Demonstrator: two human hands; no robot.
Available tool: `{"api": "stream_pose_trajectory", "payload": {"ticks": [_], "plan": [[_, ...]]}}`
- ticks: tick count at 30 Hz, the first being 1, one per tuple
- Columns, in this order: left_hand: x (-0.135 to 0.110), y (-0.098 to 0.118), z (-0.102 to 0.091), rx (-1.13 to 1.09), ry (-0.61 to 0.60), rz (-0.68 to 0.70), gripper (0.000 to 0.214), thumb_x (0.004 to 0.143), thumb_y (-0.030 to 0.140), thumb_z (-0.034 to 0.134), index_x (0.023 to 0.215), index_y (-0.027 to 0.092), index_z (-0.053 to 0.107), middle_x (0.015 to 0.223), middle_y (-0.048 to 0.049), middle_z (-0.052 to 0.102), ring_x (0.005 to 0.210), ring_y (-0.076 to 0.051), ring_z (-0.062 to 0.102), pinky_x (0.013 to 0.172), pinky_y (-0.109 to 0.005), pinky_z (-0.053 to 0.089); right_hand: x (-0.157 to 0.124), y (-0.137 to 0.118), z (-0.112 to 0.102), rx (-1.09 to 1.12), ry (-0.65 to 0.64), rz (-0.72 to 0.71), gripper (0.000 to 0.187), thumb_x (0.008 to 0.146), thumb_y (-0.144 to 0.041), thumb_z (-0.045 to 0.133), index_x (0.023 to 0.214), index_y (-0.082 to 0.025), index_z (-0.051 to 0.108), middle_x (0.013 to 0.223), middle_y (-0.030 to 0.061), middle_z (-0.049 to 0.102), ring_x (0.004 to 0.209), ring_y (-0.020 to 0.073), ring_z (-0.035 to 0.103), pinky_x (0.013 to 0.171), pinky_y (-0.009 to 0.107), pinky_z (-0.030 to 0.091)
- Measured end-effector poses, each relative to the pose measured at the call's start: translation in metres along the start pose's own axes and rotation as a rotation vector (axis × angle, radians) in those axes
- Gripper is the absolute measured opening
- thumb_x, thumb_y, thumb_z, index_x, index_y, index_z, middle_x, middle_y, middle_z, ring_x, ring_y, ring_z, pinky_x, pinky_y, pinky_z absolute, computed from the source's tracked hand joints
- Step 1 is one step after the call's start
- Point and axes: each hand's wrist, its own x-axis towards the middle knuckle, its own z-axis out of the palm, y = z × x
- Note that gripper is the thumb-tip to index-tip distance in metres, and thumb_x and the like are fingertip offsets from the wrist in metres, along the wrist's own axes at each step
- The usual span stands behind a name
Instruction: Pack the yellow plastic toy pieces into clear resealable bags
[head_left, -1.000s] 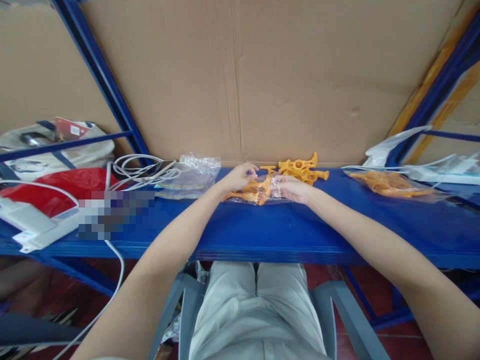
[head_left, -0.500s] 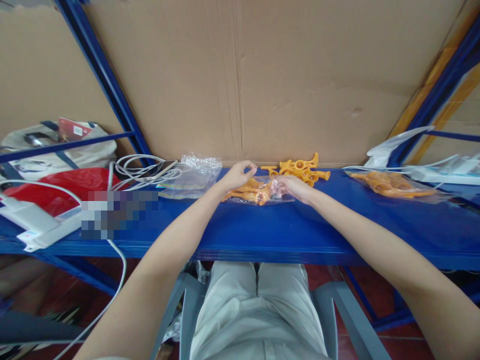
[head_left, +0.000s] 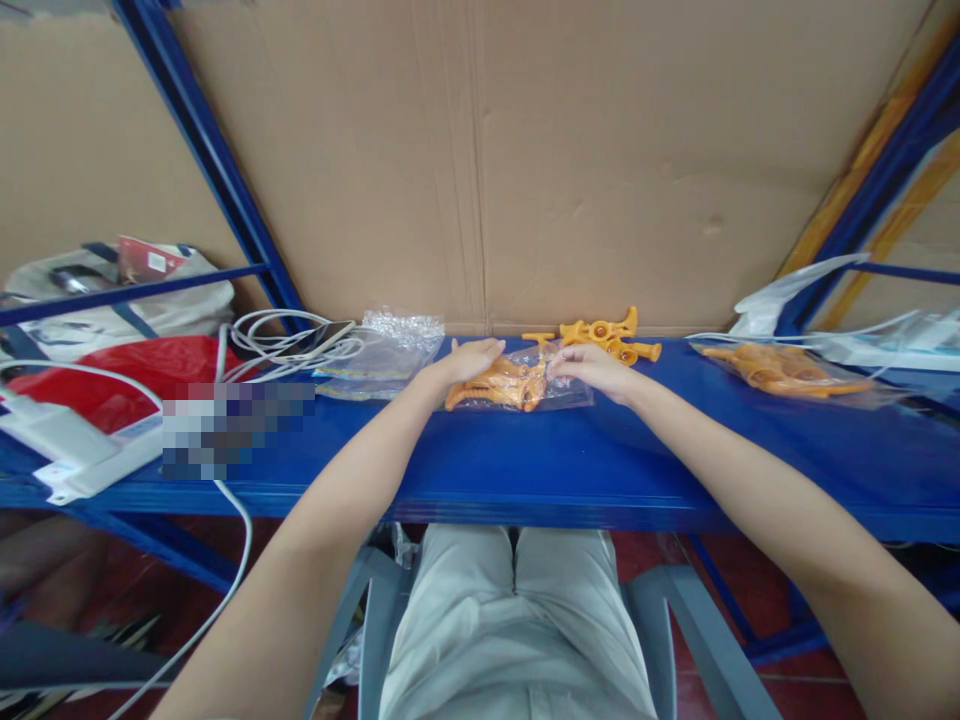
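A clear plastic bag [head_left: 566,397] lies on the blue tabletop in front of me, with several orange plastic horn-shaped pieces [head_left: 502,385] inside it. My left hand [head_left: 474,360] rests along the bag's far left side, its fingers stretched out together and nearly flat. At the bag's right end my right hand [head_left: 589,368] is closed, with thumb and fingertips pinching the plastic. Just behind the right hand lies a heap of loose orange pieces [head_left: 600,332], partly hidden by it. A single orange piece [head_left: 537,337] sits to the left of that heap.
Flat clear bags [head_left: 375,365] and coiled white cables [head_left: 292,345] lie left of my hands. Another filled bag [head_left: 780,370] is at the right. A power strip [head_left: 82,450], a red bag [head_left: 112,370] and a cloth bag [head_left: 150,305] stand far left. Cardboard [head_left: 585,160] closes the back.
My left hand's fingers have straightened from a curl and come down flatter by the bag. The right hand has shifted slightly right and curled its fingers more at the bag's end.
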Motion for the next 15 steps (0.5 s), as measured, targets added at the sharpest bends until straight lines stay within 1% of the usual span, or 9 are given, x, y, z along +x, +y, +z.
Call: {"api": "stream_pose_trajectory", "payload": {"ticks": [2,4,5,7,9,11,12,13,15], "plan": [[-0.002,0.008,-0.002,0.112,0.049,-0.051,0.047,0.094,0.046,0.031,0.113,0.018,0.064,0.131,-0.0118,0.059,0.129,-0.031,0.045,0.112,-0.054,0.013,0.002,0.0,-0.003,-0.038,0.052,-0.005,0.01,0.066,-0.019,0.063,0.056,-0.017,0.061,0.058,-0.0031,0.058,0.06,0.0104,0.049,0.062,0.024,0.037],[-0.003,0.014,-0.005,0.2,0.116,-0.065,0.046,0.094,0.045,0.031,0.105,0.016,0.066,0.123,-0.0142,0.064,0.125,-0.032,0.05,0.111,-0.052,0.018,0.004,0.002,-0.006,-0.11,0.146,-0.028,0.012,0.066,-0.019,0.064,0.055,-0.017,0.059,0.057,-0.0027,0.056,0.06,0.0116,0.049,0.064,0.026,0.038],[-0.004,0.016,-0.007,0.227,0.144,-0.068,0.046,0.093,0.045,0.033,0.098,0.015,0.068,0.116,-0.015,0.067,0.121,-0.032,0.054,0.109,-0.049,0.025,0.006,0.004,-0.008,-0.154,0.203,-0.052,0.012,0.065,-0.02,0.065,0.055,-0.018,0.059,0.059,-0.0019,0.057,0.062,0.0128,0.05,0.066,0.027,0.039],[-0.004,0.016,-0.01,0.25,0.163,-0.101,0.042,0.09,0.045,0.04,0.083,0.016,0.069,0.093,-0.0141,0.073,0.107,-0.031,0.062,0.101,-0.04,0.037,0.009,0.008,-0.012,-0.254,0.313,-0.114,0.013,0.065,-0.023,0.069,0.057,-0.019,0.059,0.064,0.0002,0.06,0.069,0.0158,0.054,0.072,0.03,0.042],[-0.003,0.012,-0.012,0.232,0.146,-0.156,0.035,0.085,0.042,0.047,0.07,0.018,0.067,0.069,-0.0105,0.07,0.09,-0.029,0.068,0.089,-0.034,0.046,0.011,0.012,-0.017,-0.37,0.407,-0.149,0.015,0.065,-0.027,0.071,0.059,-0.021,0.058,0.069,0.0021,0.062,0.075,0.0185,0.056,0.075,0.032,0.043],[0.0,0.006,-0.011,0.183,0.148,-0.18,0.027,0.082,0.037,0.051,0.067,0.019,0.066,0.058,-0.0068,0.065,0.078,-0.025,0.068,0.079,-0.031,0.049,0.012,0.015,-0.024,-0.472,0.486,-0.126,0.022,0.068,-0.033,0.071,0.059,-0.021,0.054,0.07,0.0036,0.061,0.077,0.0198,0.056,0.074,0.033,0.044],[0.001,0.003,-0.009,0.147,0.155,-0.188,0.023,0.08,0.035,0.053,0.069,0.019,0.065,0.057,-0.0055,0.065,0.075,-0.024,0.067,0.075,-0.029,0.049,0.012,0.016,-0.027,-0.499,0.496,-0.092,0.027,0.07,-0.037,0.07,0.058,-0.021,0.052,0.067,0.0039,0.059,0.075,0.0197,0.056,0.071,0.032,0.044],[0.002,0.001,-0.007,0.096,0.159,-0.203,0.02,0.079,0.034,0.054,0.074,0.018,0.065,0.059,-0.0047,0.065,0.073,-0.022,0.067,0.071,-0.028,0.049,0.012,0.017,-0.029,-0.498,0.477,-0.045,0.032,0.072,-0.041,0.07,0.057,-0.021,0.049,0.062,0.0037,0.056,0.071,0.019,0.055,0.067,0.031,0.043],[0.003,-0.002,-0.002,-0.04,0.136,-0.264,0.019,0.078,0.033,0.058,0.087,0.017,0.064,0.066,-0.0046,0.068,0.071,-0.021,0.066,0.063,-0.026,0.048,0.01,0.019,-0.031,-0.418,0.36,0.074,0.041,0.074,-0.051,0.067,0.056,-0.021,0.048,0.054,0.0027,0.051,0.059,0.0157,0.052,0.055,0.028,0.04]]}}
